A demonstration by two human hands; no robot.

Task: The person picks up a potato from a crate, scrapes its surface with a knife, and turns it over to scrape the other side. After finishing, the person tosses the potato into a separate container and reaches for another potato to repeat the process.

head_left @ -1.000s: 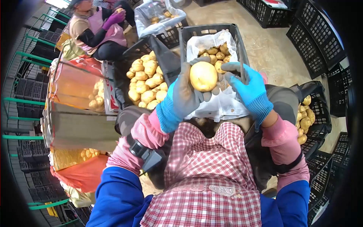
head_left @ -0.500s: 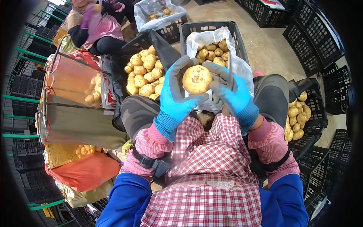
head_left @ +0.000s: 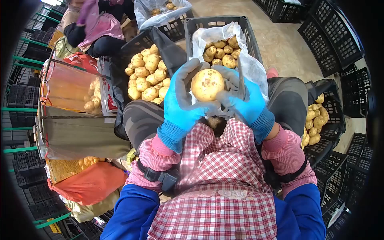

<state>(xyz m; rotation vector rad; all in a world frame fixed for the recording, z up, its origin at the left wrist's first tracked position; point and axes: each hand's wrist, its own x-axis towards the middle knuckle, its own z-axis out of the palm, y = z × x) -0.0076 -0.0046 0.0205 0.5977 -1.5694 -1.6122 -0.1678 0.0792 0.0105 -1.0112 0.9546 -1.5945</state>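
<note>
A round potato with brown specks is held up between my two gloved hands, above my lap. My left hand, in a blue and grey glove, curls round its left side and underside. On the right side, my right hand has its fingers bent against the same potato; a thin dark blade-like thing stands at that hand, its lower part hidden. Beyond the hands, a black crate lined with white sheeting holds several potatoes.
To the left is a dark-lined crate of potatoes, with a wire-framed bag stand beside it. A co-worker sits at the upper left. Another potato crate lies right of my knee, near stacked black crates.
The view has shifted slightly, so the crates sit a little further left and higher. Both hands still hold the potato, and the right fingers have moved lower on its side.
</note>
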